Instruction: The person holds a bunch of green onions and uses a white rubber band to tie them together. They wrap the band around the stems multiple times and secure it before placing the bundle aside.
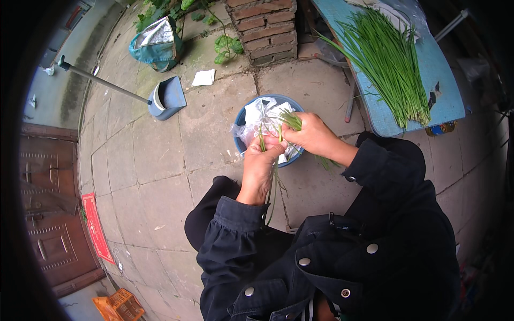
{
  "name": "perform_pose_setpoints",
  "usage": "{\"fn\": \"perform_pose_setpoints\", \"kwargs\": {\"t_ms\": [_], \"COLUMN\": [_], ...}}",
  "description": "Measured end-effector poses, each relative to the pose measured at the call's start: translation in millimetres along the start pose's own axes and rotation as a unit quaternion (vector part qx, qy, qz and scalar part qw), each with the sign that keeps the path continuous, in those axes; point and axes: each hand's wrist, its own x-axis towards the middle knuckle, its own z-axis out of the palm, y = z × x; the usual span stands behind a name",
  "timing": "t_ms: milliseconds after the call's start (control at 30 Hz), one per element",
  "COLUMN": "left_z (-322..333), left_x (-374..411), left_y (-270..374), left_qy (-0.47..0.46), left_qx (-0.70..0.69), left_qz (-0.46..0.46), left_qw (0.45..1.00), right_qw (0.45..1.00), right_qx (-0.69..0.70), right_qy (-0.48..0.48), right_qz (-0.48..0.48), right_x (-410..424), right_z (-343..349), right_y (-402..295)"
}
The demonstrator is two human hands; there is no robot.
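My left hand (260, 170) pinches a few thin green stalks (274, 182) between thumb and fingers; their long ends hang down past my wrist. In my right hand (315, 134) is a small bunch of garlic chives (292, 119), which pokes out above the fist and again below the wrist. My fingertips nearly meet over a round blue plastic bin (291, 99) on the ground. Crumpled plastic film and white paper (257, 112) fill the bin. A large pile of garlic chives (391, 72) lies on the blue tabletop (445, 96) at the right, cut ends towards me.
A brick pillar (265, 30) rises beyond the bin. On the paving stand a long-handled blue dustpan (166, 98) and a teal insulated bag (156, 50), with a white paper (203, 78) nearby. A red mat (96, 228) lies before the brown door (50, 208). An orange basket (124, 305) is at lower left.
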Motion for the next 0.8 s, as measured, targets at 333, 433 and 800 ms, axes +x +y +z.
{"fn": "perform_pose_setpoints", "kwargs": {"t_ms": [333,433,800], "left_z": [2,-3,-3], "left_x": [0,4,5], "left_y": [1,-2,-9], "left_qy": [0.019,0.024,0.015], "left_qx": [0.017,0.027,0.025], "left_qz": [0.001,-0.006,0.021], "left_qw": [1.0,0.999,0.999], "right_qw": [0.924,0.939,0.985], "right_qx": [0.345,0.302,0.119], "right_qy": [-0.033,0.007,-0.072], "right_qz": [0.164,0.167,0.103], "right_x": [3,8,2], "right_z": [-13,-19,-4], "right_y": [-14,-9,-2]}}
